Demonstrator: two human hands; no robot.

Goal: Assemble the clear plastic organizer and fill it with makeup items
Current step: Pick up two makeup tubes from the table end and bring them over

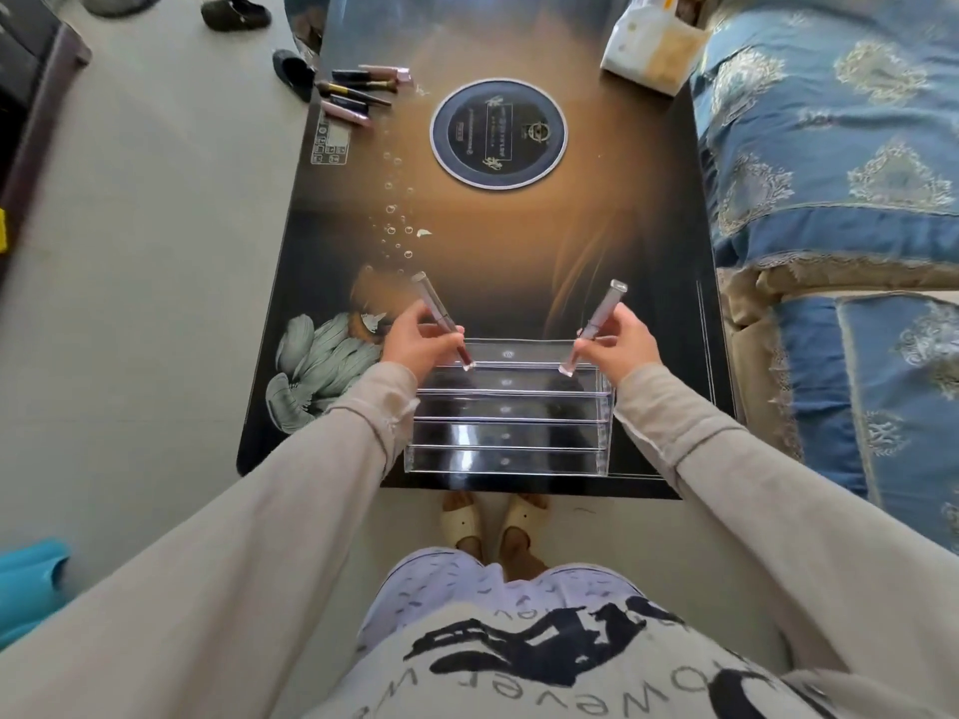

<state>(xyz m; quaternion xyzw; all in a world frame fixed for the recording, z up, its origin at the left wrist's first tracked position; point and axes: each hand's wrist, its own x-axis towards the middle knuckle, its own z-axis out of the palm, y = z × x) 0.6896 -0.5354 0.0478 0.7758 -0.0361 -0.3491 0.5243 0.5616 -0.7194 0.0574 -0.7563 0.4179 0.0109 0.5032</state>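
The clear plastic organizer stands at the near edge of the dark table, its stacked drawers facing me. My left hand grips a slim lip gloss tube, its dark lower end touching the organizer's top at the left. My right hand grips a second lip gloss tube, with its lower end at the top's right side. Both tubes lean outward, caps pointing away from me. Several more makeup items, pink and black tubes and pencils, lie at the table's far left corner.
A round dark plate is set in the table past the middle. A white and yellow package sits at the far right corner. A blue patterned sofa runs along the right. Slippers lie on the floor at the far left.
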